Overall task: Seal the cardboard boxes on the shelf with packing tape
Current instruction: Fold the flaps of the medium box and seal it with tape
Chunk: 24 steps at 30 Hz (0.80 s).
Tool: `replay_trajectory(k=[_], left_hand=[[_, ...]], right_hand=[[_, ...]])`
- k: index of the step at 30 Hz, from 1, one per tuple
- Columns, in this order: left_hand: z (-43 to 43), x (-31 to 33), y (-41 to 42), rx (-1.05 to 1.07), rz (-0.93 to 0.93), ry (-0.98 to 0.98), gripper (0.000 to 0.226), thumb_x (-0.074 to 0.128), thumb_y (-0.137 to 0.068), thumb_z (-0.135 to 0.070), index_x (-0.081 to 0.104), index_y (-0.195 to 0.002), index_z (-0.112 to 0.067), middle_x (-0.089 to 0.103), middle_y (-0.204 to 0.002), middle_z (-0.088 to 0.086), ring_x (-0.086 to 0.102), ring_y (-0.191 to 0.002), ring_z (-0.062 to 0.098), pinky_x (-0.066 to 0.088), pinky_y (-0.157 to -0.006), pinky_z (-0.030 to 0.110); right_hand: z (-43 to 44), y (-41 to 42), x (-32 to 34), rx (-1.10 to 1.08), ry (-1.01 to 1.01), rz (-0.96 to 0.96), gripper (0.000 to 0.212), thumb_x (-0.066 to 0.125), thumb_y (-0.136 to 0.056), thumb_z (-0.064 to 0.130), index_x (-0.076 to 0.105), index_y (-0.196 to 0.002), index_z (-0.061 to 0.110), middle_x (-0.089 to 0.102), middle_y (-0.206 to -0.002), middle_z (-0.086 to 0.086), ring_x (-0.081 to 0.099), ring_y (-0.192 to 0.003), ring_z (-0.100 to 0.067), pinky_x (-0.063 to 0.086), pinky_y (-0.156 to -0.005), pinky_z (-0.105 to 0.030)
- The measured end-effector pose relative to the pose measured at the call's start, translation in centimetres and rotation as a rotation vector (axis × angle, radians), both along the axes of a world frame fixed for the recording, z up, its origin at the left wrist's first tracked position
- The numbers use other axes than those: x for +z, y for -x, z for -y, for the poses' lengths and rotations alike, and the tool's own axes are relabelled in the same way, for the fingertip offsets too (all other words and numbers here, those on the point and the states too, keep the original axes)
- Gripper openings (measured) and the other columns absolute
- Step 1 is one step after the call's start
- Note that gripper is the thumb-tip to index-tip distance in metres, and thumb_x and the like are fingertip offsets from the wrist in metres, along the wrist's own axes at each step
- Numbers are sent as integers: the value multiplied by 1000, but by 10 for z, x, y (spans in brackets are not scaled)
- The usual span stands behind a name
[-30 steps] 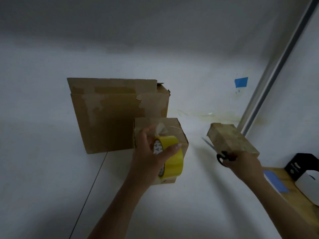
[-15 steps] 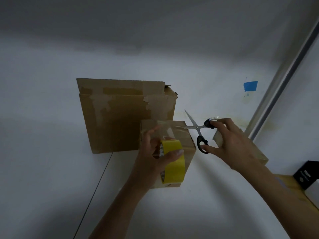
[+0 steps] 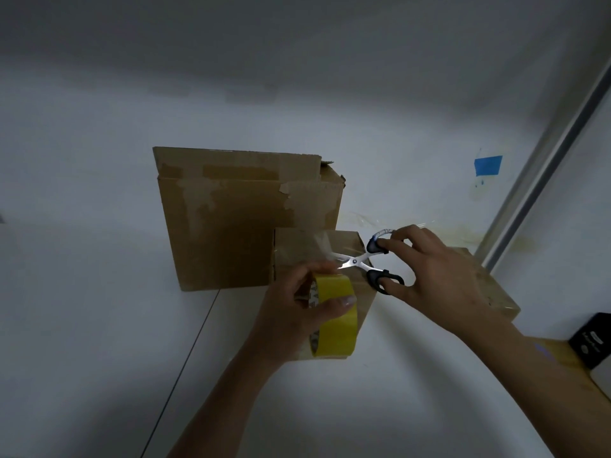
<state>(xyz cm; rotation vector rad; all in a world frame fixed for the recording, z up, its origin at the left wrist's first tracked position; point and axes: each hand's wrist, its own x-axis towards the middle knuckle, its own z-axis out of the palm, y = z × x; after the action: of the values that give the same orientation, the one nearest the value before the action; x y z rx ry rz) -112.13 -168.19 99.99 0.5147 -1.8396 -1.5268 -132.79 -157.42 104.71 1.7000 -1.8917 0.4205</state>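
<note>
The left hand [image 3: 291, 315] grips a yellow tape roll [image 3: 334, 328], thumb across its outer face and fingers curled round the far side, and holds it against the front of the small box [image 3: 291, 252] in the middle of the shelf [image 3: 99, 325]. A clear strip [image 3: 322, 246] runs from the roll towards twelve o'clock onto the box top. From three o'clock the right hand [image 3: 433, 269] holds scissors [image 3: 358, 262], thumb and fingers through the black handles, with the blades slightly parted at the strip. The two hands are close but do not touch. A large box [image 3: 248, 226] stands at ten o'clock of the small one, touching it. A third box [image 3: 496, 292] lies at three o'clock, partly behind the right wrist.
</note>
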Motion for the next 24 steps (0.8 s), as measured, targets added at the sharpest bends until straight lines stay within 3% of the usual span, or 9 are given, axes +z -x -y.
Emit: replay_trajectory(k=[5, 9, 13, 16, 18, 20, 24], left_hand=[[1, 13, -1, -21, 4, 9, 36, 81, -72, -46, 64, -104, -41, 65, -96, -38, 63, -89, -10, 50, -67, 10], [1, 16, -3, -39, 7, -41, 36, 79, -72, -47, 66, -104, -37, 67, -92, -35, 65, -86, -9, 50, -64, 11], [3, 21, -3, -73, 11, -75, 48, 83, -57, -50, 68, -101, -36, 70, -88, -30, 66, -81, -7, 50, -63, 11], [5, 26, -6, -122, 35, -112, 36, 81, -61, -43, 68, -93, -33, 69, -77, -30, 65, -73, -9, 51, -64, 13], [8, 26, -8, -129, 70, -150, 36, 86, -60, -43, 72, -91, -31, 71, -78, -23, 67, -75, -3, 52, -64, 16], [12, 25, -11, -135, 126, -192, 45, 79, -51, -53, 77, -90, -32, 73, -89, -11, 69, -82, 8, 53, -67, 23], [15, 35, -32, -241, 134, -275, 56, 69, -49, -59, 78, -99, -36, 72, -110, 4, 69, -98, 28, 55, -80, 43]], right_hand=[[3, -2, -1, 9, 1, -47, 47, 83, -68, 30, 66, -111, 22, 58, -103, 4, 56, -83, -17, 30, -47, -23], [2, -3, -1, 26, 11, -47, 36, 85, -70, 23, 68, -101, 19, 57, -92, 1, 55, -71, -20, 34, -41, -26], [-1, -5, 3, 3, 19, -69, 27, 86, -69, 20, 70, -90, 20, 56, -79, 2, 46, -49, -17, 13, -42, -15], [-1, -6, 3, -23, -13, -83, 29, 88, -66, 21, 72, -89, 24, 55, -77, 4, 38, -46, -14, 11, -43, -15], [0, -6, 1, -25, -31, -74, 31, 88, -65, 22, 72, -91, 26, 53, -77, 6, 29, -52, -10, 17, -40, -17], [0, -6, -2, -12, -46, -62, 32, 89, -64, 23, 72, -90, 26, 52, -76, 6, 27, -54, -9, 24, -39, -20], [1, -5, -8, 1, -75, -44, 32, 91, -61, 25, 73, -88, 23, 52, -72, 6, 29, -52, -8, 16, -37, -15]])
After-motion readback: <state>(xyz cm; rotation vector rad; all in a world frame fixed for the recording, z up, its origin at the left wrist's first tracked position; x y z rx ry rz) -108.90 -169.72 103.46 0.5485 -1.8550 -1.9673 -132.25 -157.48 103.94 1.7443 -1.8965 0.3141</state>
